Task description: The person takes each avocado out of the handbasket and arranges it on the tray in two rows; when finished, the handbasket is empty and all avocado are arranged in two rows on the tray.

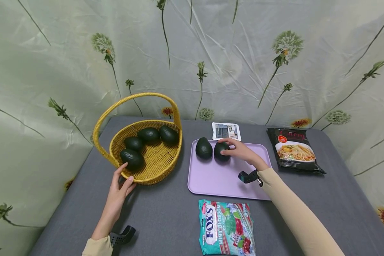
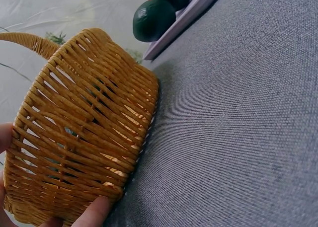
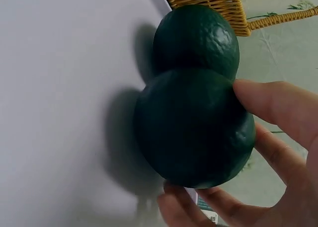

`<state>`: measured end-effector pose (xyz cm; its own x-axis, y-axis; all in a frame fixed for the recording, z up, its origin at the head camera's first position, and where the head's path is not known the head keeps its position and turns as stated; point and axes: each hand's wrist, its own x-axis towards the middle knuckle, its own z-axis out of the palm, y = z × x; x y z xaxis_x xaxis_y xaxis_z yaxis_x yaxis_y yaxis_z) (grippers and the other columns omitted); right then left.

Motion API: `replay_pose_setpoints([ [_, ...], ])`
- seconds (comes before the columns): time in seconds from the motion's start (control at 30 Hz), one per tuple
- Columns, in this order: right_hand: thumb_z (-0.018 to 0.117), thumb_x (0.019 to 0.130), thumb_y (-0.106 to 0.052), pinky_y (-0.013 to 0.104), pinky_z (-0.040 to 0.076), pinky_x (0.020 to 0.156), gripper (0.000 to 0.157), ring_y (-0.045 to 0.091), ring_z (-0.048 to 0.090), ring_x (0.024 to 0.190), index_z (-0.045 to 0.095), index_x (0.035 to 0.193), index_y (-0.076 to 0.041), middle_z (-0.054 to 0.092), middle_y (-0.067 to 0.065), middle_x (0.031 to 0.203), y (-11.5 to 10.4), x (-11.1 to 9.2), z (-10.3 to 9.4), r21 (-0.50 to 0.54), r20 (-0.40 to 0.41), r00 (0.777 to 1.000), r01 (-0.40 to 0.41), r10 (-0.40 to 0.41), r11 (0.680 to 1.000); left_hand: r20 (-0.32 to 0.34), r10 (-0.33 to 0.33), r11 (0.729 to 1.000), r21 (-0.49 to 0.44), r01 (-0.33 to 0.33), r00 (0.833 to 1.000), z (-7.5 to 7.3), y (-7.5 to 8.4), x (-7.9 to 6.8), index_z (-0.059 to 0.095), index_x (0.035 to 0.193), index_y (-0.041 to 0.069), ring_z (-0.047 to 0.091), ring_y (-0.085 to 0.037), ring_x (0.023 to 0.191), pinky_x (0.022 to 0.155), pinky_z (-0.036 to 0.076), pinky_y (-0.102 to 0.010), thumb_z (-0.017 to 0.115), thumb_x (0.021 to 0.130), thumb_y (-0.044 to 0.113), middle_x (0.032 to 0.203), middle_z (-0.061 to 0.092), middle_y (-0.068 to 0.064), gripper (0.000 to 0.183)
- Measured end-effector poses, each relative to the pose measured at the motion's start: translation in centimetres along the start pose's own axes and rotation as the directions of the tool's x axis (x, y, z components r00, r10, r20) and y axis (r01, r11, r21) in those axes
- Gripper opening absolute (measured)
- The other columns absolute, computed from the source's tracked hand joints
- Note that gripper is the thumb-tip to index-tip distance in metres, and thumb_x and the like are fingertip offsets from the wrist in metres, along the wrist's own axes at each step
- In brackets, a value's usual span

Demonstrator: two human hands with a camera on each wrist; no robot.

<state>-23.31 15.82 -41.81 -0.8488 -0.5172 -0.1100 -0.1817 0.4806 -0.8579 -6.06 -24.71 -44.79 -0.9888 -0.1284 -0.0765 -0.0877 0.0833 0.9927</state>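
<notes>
My left hand (image 1: pixel 117 195) grips the near left rim of a yellow wicker basket (image 1: pixel 156 167), fingers against its weave (image 2: pixel 84 122) in the left wrist view. Several dark green avocados (image 1: pixel 148 135) lie along the left and back of the basket. My right hand (image 1: pixel 243 152) holds an avocado (image 3: pixel 194 132) at the lilac tray (image 1: pixel 208 181), thumb on one side and fingers round the other. Just left of it, a second avocado (image 1: pixel 204 148) sits on the tray, close beside the held one.
Behind the tray lies a small white printed packet (image 1: pixel 226 131). A black curry noodle bag (image 1: pixel 295 151) is at the right, and a teal Fox's candy bag (image 1: pixel 226 227) lies in front. A grey cloth (image 1: pixel 166 220) covers the table; a floral curtain hangs behind.
</notes>
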Motion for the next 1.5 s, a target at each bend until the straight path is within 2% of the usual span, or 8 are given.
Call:
replay_pose_setpoints([
  [0.27,0.066,0.090,-0.012,0.053,0.039,0.094,0.044,0.043,0.040,0.122,0.054,0.130,-0.003,0.045,0.023,0.134,0.7,-0.8,-0.9,-0.014,-0.062,0.998,-0.006,0.005,1.000,0.004,0.003,1.000,-0.009,-0.003,1.000,0.1,0.0,0.0,0.014,0.153,0.016,0.030,-0.037,0.130,0.086,0.045,-0.013,0.045,0.104,0.020,0.155,-0.002,-0.012,0.058],
  [0.4,0.065,0.090,-0.011,0.051,0.040,0.092,0.044,0.044,0.039,0.121,0.052,0.131,-0.002,0.044,0.025,0.134,1.0,-1.8,-1.6,-0.009,-0.084,0.996,-0.041,0.040,0.999,0.004,0.003,1.000,-0.012,-0.003,1.000,0.1,0.0,0.0,0.014,0.153,0.016,0.029,-0.037,0.130,0.086,0.045,-0.013,0.044,0.104,0.020,0.155,-0.003,-0.011,0.058],
  [0.63,0.063,0.092,-0.014,0.045,0.043,0.089,0.047,0.045,0.046,0.116,0.047,0.135,-0.002,0.040,0.028,0.135,1.1,-2.5,-2.0,0.034,-0.061,0.995,-0.073,0.075,0.997,-0.001,-0.002,1.000,-0.006,0.002,1.000,0.0,0.0,0.1,0.014,0.153,0.017,0.030,-0.037,0.130,0.085,0.045,-0.012,0.045,0.104,0.020,0.155,-0.001,-0.011,0.058],
  [1.03,0.063,0.092,-0.016,0.048,0.042,0.092,0.049,0.047,0.047,0.116,0.046,0.137,-0.004,0.039,0.029,0.135,1.1,-2.6,-2.2,0.035,-0.053,0.995,-0.079,0.080,0.996,-0.003,-0.009,1.000,0.002,0.009,1.000,0.0,0.0,0.1,0.014,0.153,0.017,0.031,-0.036,0.129,0.085,0.045,-0.012,0.045,0.104,0.021,0.154,0.001,-0.012,0.058],
  [1.23,0.062,0.093,-0.015,0.054,0.039,0.099,0.048,0.046,0.042,0.123,0.046,0.136,-0.001,0.041,0.028,0.137,1.0,-2.5,-2.3,0.059,-0.089,0.994,-0.054,0.059,0.997,-0.003,-0.002,1.000,0.002,0.002,1.000,0.0,-0.1,0.1,0.014,0.153,0.017,0.031,-0.036,0.129,0.085,0.046,-0.012,0.045,0.104,0.020,0.154,0.001,-0.012,0.058],
  [1.37,0.061,0.094,-0.013,0.055,0.035,0.102,0.046,0.045,0.040,0.125,0.047,0.135,0.001,0.043,0.025,0.137,0.7,-2.0,-2.3,0.055,-0.146,0.989,-0.002,0.010,0.998,-0.003,-0.001,1.000,-0.002,0.001,1.000,-0.1,-0.1,0.1,0.015,0.153,0.017,0.032,-0.036,0.128,0.085,0.046,-0.013,0.044,0.104,0.020,0.154,0.001,-0.012,0.057],
  [1.5,0.061,0.093,-0.010,0.052,0.035,0.102,0.042,0.044,0.041,0.124,0.050,0.132,0.002,0.044,0.026,0.136,-0.4,-1.0,-1.9,0.068,-0.169,0.984,0.073,-0.061,0.995,-0.003,-0.003,1.000,-0.002,0.003,1.000,0.0,-0.1,0.1,0.015,0.152,0.016,0.032,-0.035,0.127,0.085,0.046,-0.013,0.044,0.104,0.020,0.154,0.000,-0.012,0.057],
])
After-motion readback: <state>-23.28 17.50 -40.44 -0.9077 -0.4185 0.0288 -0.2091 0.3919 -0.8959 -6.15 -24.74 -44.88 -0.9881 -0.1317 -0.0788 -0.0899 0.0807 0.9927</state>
